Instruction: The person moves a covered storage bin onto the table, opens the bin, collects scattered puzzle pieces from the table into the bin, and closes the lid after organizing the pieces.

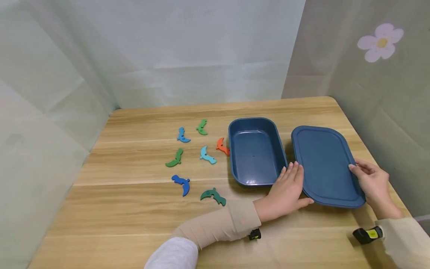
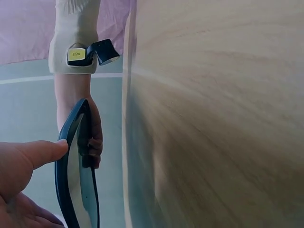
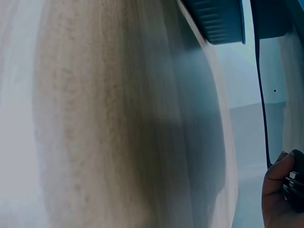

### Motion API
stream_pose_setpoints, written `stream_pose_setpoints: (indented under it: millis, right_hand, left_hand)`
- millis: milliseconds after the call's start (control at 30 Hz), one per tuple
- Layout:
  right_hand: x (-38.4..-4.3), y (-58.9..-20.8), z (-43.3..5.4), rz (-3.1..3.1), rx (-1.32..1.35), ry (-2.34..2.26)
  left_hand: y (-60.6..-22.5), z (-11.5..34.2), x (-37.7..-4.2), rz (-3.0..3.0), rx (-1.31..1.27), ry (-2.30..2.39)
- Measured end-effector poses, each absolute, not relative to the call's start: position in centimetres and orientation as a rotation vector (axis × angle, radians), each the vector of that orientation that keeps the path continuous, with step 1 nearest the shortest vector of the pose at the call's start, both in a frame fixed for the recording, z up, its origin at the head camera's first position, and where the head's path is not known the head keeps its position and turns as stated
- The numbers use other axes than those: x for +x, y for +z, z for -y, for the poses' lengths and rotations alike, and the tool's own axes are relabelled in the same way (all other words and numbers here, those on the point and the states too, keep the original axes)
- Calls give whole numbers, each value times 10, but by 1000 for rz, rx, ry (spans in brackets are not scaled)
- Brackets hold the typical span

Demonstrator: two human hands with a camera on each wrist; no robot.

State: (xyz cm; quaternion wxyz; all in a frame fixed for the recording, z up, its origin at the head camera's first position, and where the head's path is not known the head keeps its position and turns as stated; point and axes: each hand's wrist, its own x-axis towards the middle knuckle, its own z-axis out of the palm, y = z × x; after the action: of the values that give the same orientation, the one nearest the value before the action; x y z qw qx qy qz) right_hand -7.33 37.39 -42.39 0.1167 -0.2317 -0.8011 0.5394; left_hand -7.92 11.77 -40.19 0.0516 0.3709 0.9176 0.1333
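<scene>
A dark blue lid (image 1: 324,164) with rounded corners is held above the table at the right. My right hand (image 1: 373,181) pinches its right edge, thumb on top and curled fingers below. My left hand (image 1: 284,192) lies at the lid's near left side, fingers straight and thumb touching its edge. In the left wrist view, that thumb meets the rim of the lid (image 2: 63,175). Left of the lid stands an open, empty dark blue box (image 1: 256,158); the left fingers are beside its near right corner. The right wrist view shows only part of the right hand (image 3: 278,192).
Several flat, curved, notched pieces lie scattered left of the box, among them an orange one (image 1: 221,146) against its side, a light blue one (image 1: 207,155) and a dark green one (image 1: 213,196). The wooden table (image 1: 127,209) meets cloth walls behind and beside it.
</scene>
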Motion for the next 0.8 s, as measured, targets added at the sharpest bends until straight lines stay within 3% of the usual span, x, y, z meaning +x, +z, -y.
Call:
stream_pose_setpoints:
  millis: [567, 800]
  right_hand:
    - [-59, -427, -384, 2266, -724, 1688]
    - [-62, -437, -383, 2391, -711, 1544]
  left_hand:
    - [-413, -130, -64, -2631, 1126, 771]
    - [-424, -129, -64, -2458, 945, 968]
